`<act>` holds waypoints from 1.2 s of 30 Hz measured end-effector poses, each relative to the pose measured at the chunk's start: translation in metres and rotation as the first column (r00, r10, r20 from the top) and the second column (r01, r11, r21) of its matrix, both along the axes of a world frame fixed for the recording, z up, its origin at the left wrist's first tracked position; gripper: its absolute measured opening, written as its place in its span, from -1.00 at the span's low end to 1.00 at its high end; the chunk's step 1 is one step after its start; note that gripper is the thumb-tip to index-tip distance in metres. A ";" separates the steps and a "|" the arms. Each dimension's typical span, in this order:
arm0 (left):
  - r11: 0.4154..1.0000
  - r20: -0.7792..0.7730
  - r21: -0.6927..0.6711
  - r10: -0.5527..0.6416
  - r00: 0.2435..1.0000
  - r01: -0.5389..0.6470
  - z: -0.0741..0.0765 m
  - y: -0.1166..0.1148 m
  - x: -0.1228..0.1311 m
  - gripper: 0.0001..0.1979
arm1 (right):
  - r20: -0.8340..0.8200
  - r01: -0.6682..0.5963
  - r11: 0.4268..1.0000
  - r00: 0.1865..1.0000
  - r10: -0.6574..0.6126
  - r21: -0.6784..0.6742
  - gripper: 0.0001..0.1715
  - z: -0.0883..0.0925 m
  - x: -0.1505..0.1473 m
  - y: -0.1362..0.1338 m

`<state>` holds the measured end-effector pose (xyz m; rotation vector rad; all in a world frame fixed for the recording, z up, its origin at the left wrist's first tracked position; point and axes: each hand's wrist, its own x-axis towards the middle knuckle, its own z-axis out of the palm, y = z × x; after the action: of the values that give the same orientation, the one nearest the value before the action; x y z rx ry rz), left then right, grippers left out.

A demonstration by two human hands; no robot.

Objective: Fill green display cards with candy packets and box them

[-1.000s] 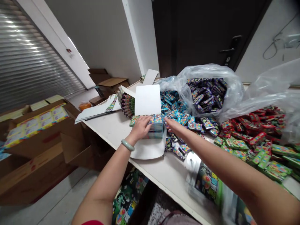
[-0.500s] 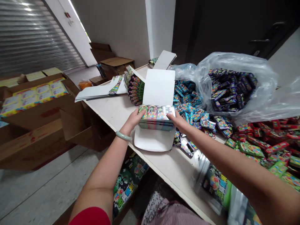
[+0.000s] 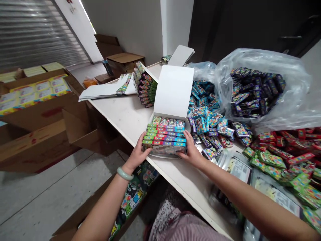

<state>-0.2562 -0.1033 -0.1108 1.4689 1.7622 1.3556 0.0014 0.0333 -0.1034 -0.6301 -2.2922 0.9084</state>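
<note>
A white card display box [image 3: 164, 155] sits at the table's near edge, its lid [image 3: 174, 92] standing open. Rows of colourful foil packets [image 3: 164, 134] fill it. My left hand [image 3: 136, 155] grips the box's near left corner, and my right hand [image 3: 192, 150] holds its near right side. Both thumbs lie against the front rows. A pale green bangle [image 3: 124, 173] circles my left wrist.
Another filled box [image 3: 145, 87] stands behind, beside flat white card blanks [image 3: 107, 90]. To the right lie loose blue packets [image 3: 203, 117], a plastic bag of dark packets [image 3: 255, 92], and red and green packets [image 3: 281, 150]. Cardboard cartons [image 3: 32, 113] stand left of the table.
The box has moved toward me to the table's edge. Both hands have shifted from the top of the packets to its near sides. The white front flap no longer shows.
</note>
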 end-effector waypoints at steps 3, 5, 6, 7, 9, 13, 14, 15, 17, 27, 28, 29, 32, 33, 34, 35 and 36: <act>0.996 0.072 0.084 -0.026 0.997 0.020 0.006 0.002 0.005 -0.20 | 0.009 0.069 0.997 0.998 -0.069 -0.045 0.13 0.005 -0.005 -0.007; 0.992 0.119 0.125 -0.026 0.992 0.011 0.010 0.006 0.008 -0.26 | -0.027 0.133 0.987 0.990 -0.136 -0.088 0.10 0.011 -0.013 -0.014; 0.990 0.133 0.140 -0.018 0.991 -0.001 0.012 0.008 0.009 -0.31 | -0.049 0.154 0.982 0.986 -0.160 -0.107 0.05 0.012 -0.017 -0.017; 0.988 0.142 0.156 -0.006 0.990 -0.017 0.013 0.010 0.009 -0.35 | -0.072 0.165 0.978 0.982 -0.175 -0.126 -0.02 0.013 -0.021 -0.021; 0.979 0.143 0.195 0.024 0.989 -0.052 0.015 0.014 0.008 -0.39 | -0.122 0.171 0.972 0.974 -0.191 -0.160 -0.20 0.012 -0.028 -0.028; 0.972 0.040 0.227 0.045 0.998 -0.053 0.017 0.015 0.007 -0.43 | -0.151 0.171 0.973 0.969 -0.195 -0.157 -0.34 0.004 -0.026 -0.031; 0.975 -0.009 0.221 0.041 0.999 -0.039 0.017 0.015 0.007 -0.46 | -0.126 0.146 0.981 0.979 -0.162 -0.127 -0.32 0.003 -0.022 -0.028; 0.977 -0.064 0.212 0.038 0.997 -0.024 0.018 0.013 0.007 -0.49 | -0.090 0.104 0.991 0.990 -0.112 -0.088 -0.29 0.003 -0.016 -0.023; 0.983 -0.184 0.182 0.029 0.983 0.006 0.020 0.010 0.007 -0.57 | 0.004 -0.017 1.000 1.000 0.017 0.003 -0.25 0.008 -0.003 -0.010; 0.990 -0.222 0.132 -0.018 0.975 0.049 0.031 0.007 -0.008 -0.79 | 0.195 -0.235 0.931 0.963 0.185 0.278 -0.50 0.033 0.017 0.019; 0.989 -0.213 0.137 -0.017 0.977 0.047 0.031 0.008 -0.009 -0.80 | 0.186 -0.227 0.933 0.966 0.179 0.281 -0.51 0.031 0.016 0.017; 0.989 -0.204 0.140 -0.017 0.979 0.047 0.031 0.008 -0.009 -0.80 | 0.176 -0.218 0.934 0.969 0.173 0.284 -0.52 0.030 0.015 0.015; 0.988 -0.178 0.146 -0.017 0.984 0.044 0.032 0.008 -0.010 -0.80 | 0.154 -0.191 0.939 0.976 0.151 0.286 -0.53 0.028 0.014 0.012; 0.989 -0.169 0.147 -0.011 0.986 0.036 0.032 0.009 -0.010 -0.81 | 0.155 -0.179 0.942 0.978 0.140 0.283 -0.53 0.029 0.014 0.011; 0.989 -0.159 0.147 -0.001 0.987 0.025 0.033 0.009 -0.011 -0.84 | 0.162 -0.169 0.945 0.979 0.127 0.281 -0.53 0.030 0.014 0.011; 0.989 -0.152 0.146 0.009 0.988 0.013 0.034 0.010 -0.011 -0.85 | 0.171 -0.160 0.947 0.979 0.114 0.280 -0.53 0.032 0.014 0.011; 0.989 -0.146 0.146 0.017 0.989 0.005 0.035 0.012 -0.012 -0.85 | 0.182 -0.155 0.947 0.978 0.106 0.283 -0.54 0.033 0.014 0.011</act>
<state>-0.2683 -0.0918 -0.0759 1.6828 1.7899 1.4391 0.0152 0.0445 -0.0700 -0.4400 -2.5779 0.5688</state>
